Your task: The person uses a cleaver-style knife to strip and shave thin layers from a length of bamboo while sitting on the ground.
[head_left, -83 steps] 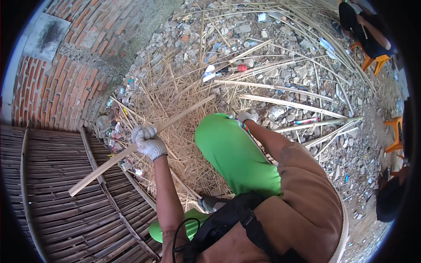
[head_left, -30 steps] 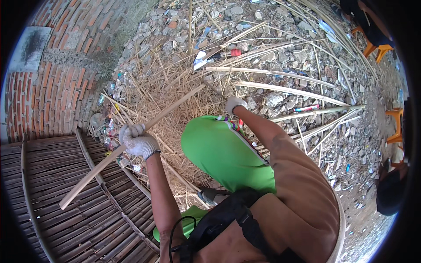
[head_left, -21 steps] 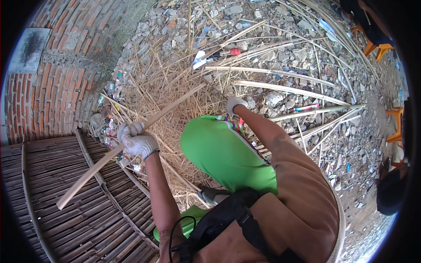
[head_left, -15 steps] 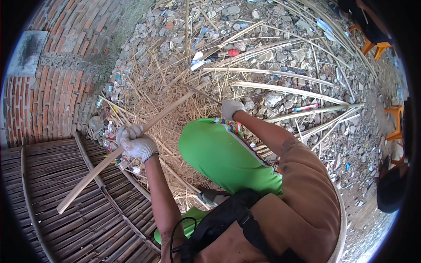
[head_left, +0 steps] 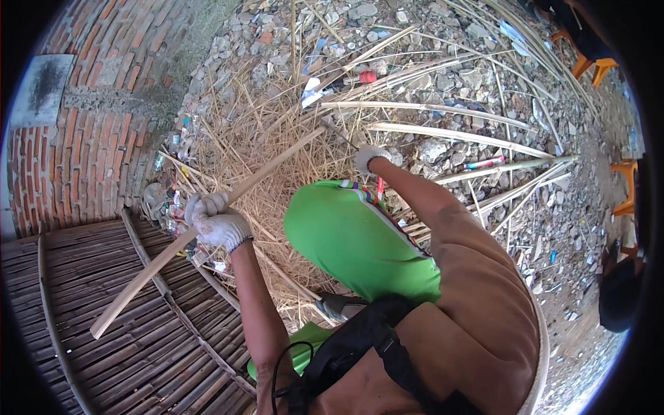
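Observation:
My left hand (head_left: 218,223), in a white knit glove, is closed around a long split bamboo strip (head_left: 266,169). The strip slants from the lower left, over a slatted bamboo panel, up toward the centre. My right hand (head_left: 371,158), gloved too, is closed on the handle of a knife (head_left: 340,136); the glove hides the handle. Its narrow dark blade points up and left, with the tip by the strip's far end. Whether blade and strip touch, I cannot tell. Below the hands is a heap of thin bamboo shavings (head_left: 238,142).
The slatted bamboo panel (head_left: 104,290) lies at the lower left, below a brick wall (head_left: 97,166). Several split bamboo lengths (head_left: 456,138) lie across rubble on the right. Orange stools (head_left: 624,187) stand at the far right, with people partly visible. My green-clad knee (head_left: 346,228) is between my arms.
My right hand has moved slightly right and away from me. The knife's tip has shifted along the strip toward its far end. My left hand keeps its grip, nearly still.

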Demonstrator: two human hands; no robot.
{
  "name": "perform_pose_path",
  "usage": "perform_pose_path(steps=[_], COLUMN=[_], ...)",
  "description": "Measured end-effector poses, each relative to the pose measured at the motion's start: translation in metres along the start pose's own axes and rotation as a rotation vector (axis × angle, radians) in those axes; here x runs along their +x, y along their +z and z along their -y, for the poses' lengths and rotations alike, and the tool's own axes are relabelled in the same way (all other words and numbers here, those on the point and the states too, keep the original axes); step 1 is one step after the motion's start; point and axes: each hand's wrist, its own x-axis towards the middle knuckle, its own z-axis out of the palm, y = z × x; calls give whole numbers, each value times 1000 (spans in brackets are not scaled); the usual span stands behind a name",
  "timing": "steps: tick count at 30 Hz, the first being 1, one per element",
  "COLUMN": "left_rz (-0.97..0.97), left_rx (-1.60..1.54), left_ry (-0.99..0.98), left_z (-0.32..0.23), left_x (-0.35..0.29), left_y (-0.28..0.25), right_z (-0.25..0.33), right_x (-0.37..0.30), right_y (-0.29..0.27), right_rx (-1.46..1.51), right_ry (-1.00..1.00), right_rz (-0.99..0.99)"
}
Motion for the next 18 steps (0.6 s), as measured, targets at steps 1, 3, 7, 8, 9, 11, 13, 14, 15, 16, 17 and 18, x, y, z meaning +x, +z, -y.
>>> perform_pose_path(steps=[1,3,7,8,9,11,13,14,15,16,17,18], left_rz=[6,54,-10,39,86,50,8,-39,-22,4,29,-2], left_rx=[5,-9,-10,-2,0,12,-2,1,-17,-38,-46,-32], left_ry=[-3,27,-26,-20,-15,10,19,1,-10,-23,-39,-34], left_z=[0,-5,14,9,3,-8,-15,-18,-14,1,13,23], left_x=[-1,5,-3,-1,3,6,2,2,0,0,-2,-9], left_y=[-5,-9,28,13,2,-12,-12,-12,-2,14,27,42], right_z=[6,25,-32,-17,-2,30,43,41,19,-15,-40,-52], right_x=[-1,-2,15,16,15,3,-12,-9,-2,9,16,21], right_y=[1,4,21,13,2,-6,-6,1,11,18,22,24], right_rx=[-225,-100,79,101,117,56,8,106,108,99,97,-99], right_ry=[-202,-55,93,89,88,26,15,36,56,102,144,19], right_rz=[14,-29,-31,-35,-42,2,21,-6,-24,-49,-63,69])
